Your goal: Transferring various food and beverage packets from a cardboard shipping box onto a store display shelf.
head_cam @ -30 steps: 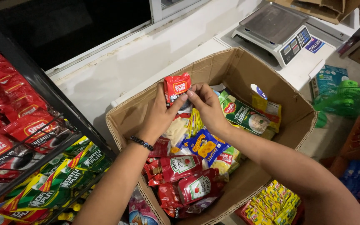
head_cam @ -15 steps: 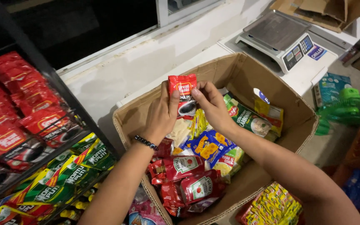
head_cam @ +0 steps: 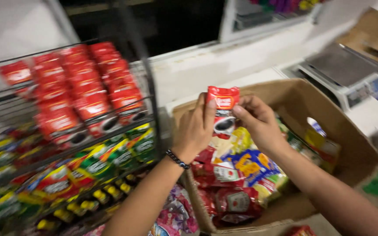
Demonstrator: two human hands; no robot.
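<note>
While the red sachet [head_cam: 223,109] is pinched at its upper edge between the left hand [head_cam: 194,131] and the right hand [head_cam: 259,122], it is held upright above the open cardboard box [head_cam: 351,131], clear of the stock beneath. Both hands are closed on the sachet, the left thumb against one side and the right fingertips against the other; a dark beaded bracelet [head_cam: 178,159] is worn on the left wrist. Directly below the hands, mixed packets in red, yellow and blue [head_cam: 241,175] are piled in the box. To the left of the left hand, a wire rack [head_cam: 152,100] is stocked with matching red sachets [head_cam: 88,87] on its upper tier and green packets [head_cam: 114,155] below. Beyond the right hand, a weighing scale [head_cam: 346,74] is seen. The step in hand is judged to be the lifting of one sachet out of the box. A leftward carry toward the rack's red tier appears to be called for, with the grip passed to one hand.
</note>
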